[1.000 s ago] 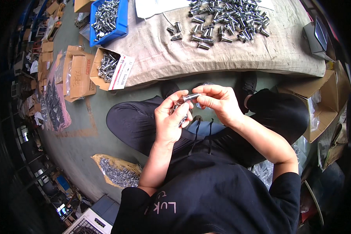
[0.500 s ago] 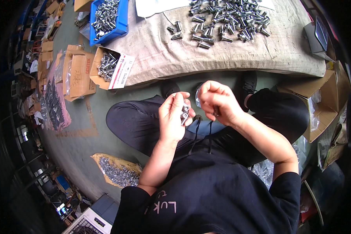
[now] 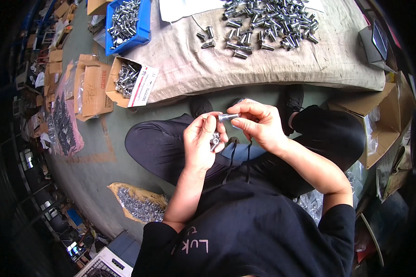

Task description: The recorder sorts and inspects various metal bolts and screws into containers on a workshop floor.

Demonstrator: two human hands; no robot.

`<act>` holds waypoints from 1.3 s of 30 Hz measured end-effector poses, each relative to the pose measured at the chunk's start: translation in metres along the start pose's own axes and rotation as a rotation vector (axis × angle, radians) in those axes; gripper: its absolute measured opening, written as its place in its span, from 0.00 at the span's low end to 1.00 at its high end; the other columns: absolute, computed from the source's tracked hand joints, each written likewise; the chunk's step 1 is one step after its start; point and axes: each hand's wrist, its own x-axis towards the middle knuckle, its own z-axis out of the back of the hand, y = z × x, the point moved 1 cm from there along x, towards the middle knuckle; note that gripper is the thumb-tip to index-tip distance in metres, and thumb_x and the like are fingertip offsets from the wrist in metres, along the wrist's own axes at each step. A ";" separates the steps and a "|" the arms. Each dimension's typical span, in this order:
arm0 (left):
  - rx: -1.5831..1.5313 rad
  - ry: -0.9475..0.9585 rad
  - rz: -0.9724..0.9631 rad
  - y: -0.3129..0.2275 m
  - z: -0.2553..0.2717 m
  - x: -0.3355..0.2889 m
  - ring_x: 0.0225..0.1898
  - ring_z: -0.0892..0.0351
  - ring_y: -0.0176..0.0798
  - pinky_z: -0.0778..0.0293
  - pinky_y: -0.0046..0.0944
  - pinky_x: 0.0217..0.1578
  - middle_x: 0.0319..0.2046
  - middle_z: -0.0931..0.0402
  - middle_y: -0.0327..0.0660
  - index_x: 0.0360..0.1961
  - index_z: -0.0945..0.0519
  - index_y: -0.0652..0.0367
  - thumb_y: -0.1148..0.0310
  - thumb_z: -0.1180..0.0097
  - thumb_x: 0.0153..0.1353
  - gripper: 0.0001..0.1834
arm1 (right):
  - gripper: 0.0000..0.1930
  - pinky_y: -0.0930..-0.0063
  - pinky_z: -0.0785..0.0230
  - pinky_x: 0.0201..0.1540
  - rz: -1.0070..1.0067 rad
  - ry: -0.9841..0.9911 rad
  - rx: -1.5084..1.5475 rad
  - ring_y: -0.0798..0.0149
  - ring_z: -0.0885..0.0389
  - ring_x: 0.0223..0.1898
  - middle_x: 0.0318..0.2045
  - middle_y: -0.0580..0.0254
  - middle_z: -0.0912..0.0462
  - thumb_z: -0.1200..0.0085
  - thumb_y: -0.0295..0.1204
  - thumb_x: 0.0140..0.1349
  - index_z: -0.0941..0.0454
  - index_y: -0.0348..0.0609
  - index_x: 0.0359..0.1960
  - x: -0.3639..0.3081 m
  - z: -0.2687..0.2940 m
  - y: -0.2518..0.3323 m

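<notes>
Between my hands, above my lap, lies a shiny metal sleeve [image 3: 227, 117], held level. The thumb and fingers of my right hand [image 3: 266, 128] pinch its right end. My left hand [image 3: 198, 143] is curled, its thumb and forefinger tips at the sleeve's left end. Several small metal fittings [image 3: 214, 140] with round holes rest in my left palm under the bent fingers. Beyond my hands, a pile of similar metal sleeves [image 3: 282, 23] covers part of the cloth-covered table [image 3: 282, 67]; a few lie apart to its left.
At the table's left stand a blue bin [image 3: 148, 34] and an open carton [image 3: 145, 87], both holding metal parts. A larger carton [image 3: 94, 90] is further left. On the floor, a yellow sheet [image 3: 118, 189] bears small parts. An open box [image 3: 388, 124] sits at right.
My right hand has turned and come closer to my left, bringing the metal sleeve into plain view. The left thumb and forefinger now meet its end.
</notes>
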 end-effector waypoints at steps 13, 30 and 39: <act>0.177 0.020 -0.159 -0.006 0.002 -0.002 0.20 0.31 0.24 0.40 0.20 0.15 0.22 0.28 0.38 0.43 0.27 0.65 0.81 0.51 0.55 0.13 | 0.11 0.86 0.41 0.17 -0.023 0.003 0.019 0.80 0.34 0.16 0.22 0.69 0.25 0.44 0.21 0.52 0.24 0.37 0.39 0.000 -0.001 0.000; 0.189 -0.031 -0.190 -0.005 -0.002 -0.003 0.20 0.33 0.23 0.40 0.20 0.16 0.23 0.28 0.37 0.45 0.27 0.65 0.80 0.47 0.54 0.15 | 0.12 0.84 0.37 0.16 -0.052 0.031 0.217 0.75 0.29 0.18 0.25 0.62 0.24 0.43 0.21 0.51 0.24 0.34 0.39 0.003 0.001 0.000; 0.206 0.034 -0.099 -0.007 -0.007 -0.005 0.22 0.29 0.22 0.38 0.19 0.19 0.28 0.25 0.37 0.48 0.28 0.65 0.77 0.45 0.54 0.18 | 0.12 0.82 0.36 0.17 -0.168 0.058 0.514 0.73 0.29 0.20 0.20 0.64 0.28 0.48 0.35 0.58 0.26 0.37 0.32 0.008 0.007 -0.008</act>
